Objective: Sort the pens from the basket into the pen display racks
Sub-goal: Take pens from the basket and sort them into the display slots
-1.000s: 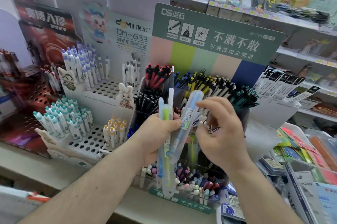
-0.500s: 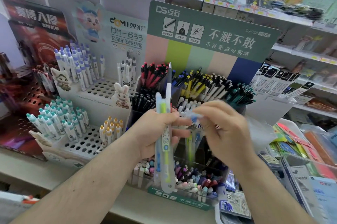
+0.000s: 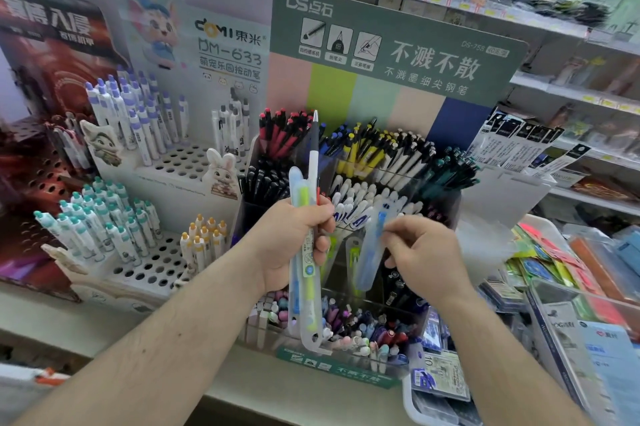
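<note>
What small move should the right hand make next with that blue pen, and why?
Probably lower the blue pen into the clear compartment just below. The right hand pinches its top, tip pointing down over the slot, while the left hand grips the remaining pens.

The green header card (image 3: 398, 44) reads "DS" and "DS-758" — the white card (image 3: 228, 48) "DM-633" (brand "DOMI").

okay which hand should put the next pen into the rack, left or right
Right, probably. The right hand pinches a single blue-capped pen just in front of the green rack's compartments, while the left hand grips a bundle of pens.
</note>
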### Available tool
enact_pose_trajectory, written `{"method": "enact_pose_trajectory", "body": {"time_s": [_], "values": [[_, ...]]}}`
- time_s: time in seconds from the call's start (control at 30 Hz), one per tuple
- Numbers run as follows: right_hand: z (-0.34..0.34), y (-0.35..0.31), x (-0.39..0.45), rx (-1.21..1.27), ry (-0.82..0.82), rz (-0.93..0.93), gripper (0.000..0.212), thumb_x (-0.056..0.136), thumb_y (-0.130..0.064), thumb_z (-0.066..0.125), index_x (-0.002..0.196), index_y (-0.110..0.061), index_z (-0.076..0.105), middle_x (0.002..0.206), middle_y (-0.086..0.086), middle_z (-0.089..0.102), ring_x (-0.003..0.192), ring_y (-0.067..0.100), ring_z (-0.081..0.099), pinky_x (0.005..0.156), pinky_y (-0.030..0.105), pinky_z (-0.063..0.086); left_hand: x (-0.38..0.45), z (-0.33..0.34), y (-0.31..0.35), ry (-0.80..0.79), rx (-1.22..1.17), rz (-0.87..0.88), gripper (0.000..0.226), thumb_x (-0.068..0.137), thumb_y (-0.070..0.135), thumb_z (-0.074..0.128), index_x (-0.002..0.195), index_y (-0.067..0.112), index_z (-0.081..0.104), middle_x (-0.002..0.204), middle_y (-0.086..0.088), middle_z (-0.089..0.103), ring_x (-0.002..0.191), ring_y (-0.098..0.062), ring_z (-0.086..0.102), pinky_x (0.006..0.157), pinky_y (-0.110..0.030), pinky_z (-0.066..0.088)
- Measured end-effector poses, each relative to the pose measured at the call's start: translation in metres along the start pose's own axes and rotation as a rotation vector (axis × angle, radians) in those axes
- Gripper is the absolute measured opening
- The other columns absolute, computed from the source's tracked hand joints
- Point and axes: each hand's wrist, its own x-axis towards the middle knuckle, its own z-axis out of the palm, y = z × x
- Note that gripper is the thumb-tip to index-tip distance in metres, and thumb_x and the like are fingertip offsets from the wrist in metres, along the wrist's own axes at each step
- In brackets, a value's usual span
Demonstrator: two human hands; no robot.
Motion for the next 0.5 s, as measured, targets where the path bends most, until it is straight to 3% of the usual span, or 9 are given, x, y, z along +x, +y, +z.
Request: {"method": "enact_pose_trajectory", "body": {"time_s": [0.1,0.17,0.27,0.5], "values": [[0.013,0.011,-0.002,-0.119,-0.051,0.081,0.019,0.094,-0.012,0.064,0.085,-0.028,0.072,0.078,-0.009,0.071,0.061,0.012,0.068,0.068,0.028,0.058,0.0,0.0,-0.003,-0.014,0.007,0.008,0.015,0.098,0.008,0.052,0.086,0.016,0.052,0.065,-0.001,0.051,0.046,-0.011,0.043,0.042,-0.022,0.037],[0.022,0.018,-0.004,-0.283,-0.088,0.097,0.013,0.093,-0.021,0.066,0.092,-0.027,0.078,0.088,-0.012,0.069,0.079,0.014,0.067,0.078,0.033,0.056,-0.001,0.0,-0.004,-0.021,0.007,0.01,0.015,0.098,0.007,0.052,0.086,0.015,0.052,0.065,-0.001,0.051,0.046,-0.011,0.043,0.042,-0.022,0.037],[0.03,0.019,-0.007,-0.576,-0.129,0.09,0.019,0.093,-0.034,0.06,0.103,-0.037,0.077,0.102,-0.012,0.065,0.094,0.018,0.063,0.078,0.033,0.053,-0.001,0.0,-0.006,-0.025,-0.013,0.001,0.016,0.098,0.007,0.05,0.085,0.015,0.053,0.064,0.0,0.049,0.045,-0.011,0.042,0.041,-0.022,0.037],[0.038,0.017,-0.003,-0.794,-0.226,0.115,0.021,0.092,-0.031,0.053,0.099,-0.026,0.073,0.09,-0.002,0.072,0.083,0.028,0.068,0.07,0.034,0.055,0.0,0.0,-0.009,-0.021,-0.078,-0.015,0.017,0.099,0.012,0.052,0.083,0.015,0.05,0.062,0.001,0.047,0.046,-0.011,0.042,0.041,-0.023,0.038]]}}
